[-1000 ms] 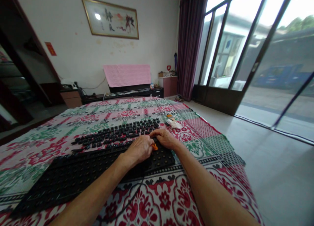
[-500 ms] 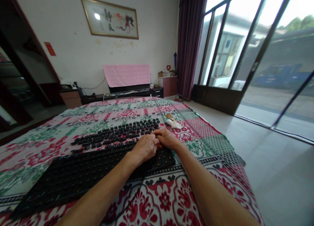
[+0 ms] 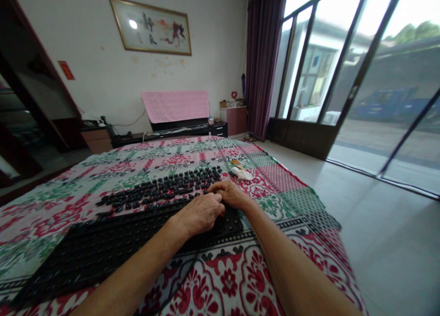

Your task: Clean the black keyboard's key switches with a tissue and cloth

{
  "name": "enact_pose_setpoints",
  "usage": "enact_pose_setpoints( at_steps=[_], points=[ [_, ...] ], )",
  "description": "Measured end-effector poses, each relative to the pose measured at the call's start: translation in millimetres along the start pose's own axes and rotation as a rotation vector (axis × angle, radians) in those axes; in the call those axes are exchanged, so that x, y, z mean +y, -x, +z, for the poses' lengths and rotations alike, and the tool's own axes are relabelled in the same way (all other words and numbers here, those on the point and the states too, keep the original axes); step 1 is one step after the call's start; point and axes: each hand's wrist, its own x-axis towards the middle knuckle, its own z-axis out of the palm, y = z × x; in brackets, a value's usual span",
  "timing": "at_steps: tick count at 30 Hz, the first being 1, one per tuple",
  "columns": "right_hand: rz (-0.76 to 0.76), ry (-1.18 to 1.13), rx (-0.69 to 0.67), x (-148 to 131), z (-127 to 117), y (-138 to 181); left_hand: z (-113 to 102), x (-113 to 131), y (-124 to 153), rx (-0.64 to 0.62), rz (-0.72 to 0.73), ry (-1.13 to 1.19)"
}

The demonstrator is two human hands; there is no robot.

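Observation:
A black keyboard [image 3: 113,249] with its keycaps off lies across the patterned cloth, rows of bare switch spots showing. Over its right part my left hand [image 3: 202,214] is closed, fingers curled inward. My right hand [image 3: 231,195] meets it there from the right, thumb and fingers pinched together at the keyboard's upper edge. A sliver of something orange [image 3: 222,213] shows beneath the fingers; most of it is hidden, so I cannot tell what it is. Just beyond the keyboard lie many loose black keycaps [image 3: 178,183] in rough rows.
Right of the keycaps lies a crumpled white cloth or tissue [image 3: 242,173] beside a small orange-and-tan object [image 3: 235,162]. The red, green and white cloth [image 3: 230,281] covers the whole surface. Beyond stand a low black cabinet [image 3: 185,130] and a pink cloth-covered screen shape [image 3: 175,106].
Both hands stay together over the keyboard's right part, with small finger shifts. Less of the orange thing shows now. The whole view has shifted slightly.

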Motion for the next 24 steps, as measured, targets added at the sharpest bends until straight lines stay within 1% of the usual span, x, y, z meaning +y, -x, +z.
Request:
enact_pose_setpoints(
  at_steps=[3,8,10,13,16,20,22,24],
  points=[
    [-0.001,-0.001,-0.001,1,1,-1,-3,1,3,-0.026,0.034,0.065],
    [-0.002,0.018,0.001,0,0,-1,4,1,2,0.040,-0.077,0.053],
    [-0.001,0.021,0.002,0,0,0,5,3,2,0.019,-0.065,0.044],
    [-0.005,0.023,0.008,1,1,0,3,4,4,-0.009,-0.014,0.055],
    [-0.020,0.034,0.007,2,1,-1,-3,-1,8,0.018,-0.005,0.102],
    [-0.038,0.047,-0.009,-2,-1,-1,-3,-16,10,0.131,-0.176,0.113],
    [-0.034,0.051,-0.008,-5,-1,-1,2,-22,11,0.151,-0.233,0.105],
    [-0.031,0.054,-0.007,-6,-2,-1,8,-24,11,0.147,-0.256,0.092]
  ],
)
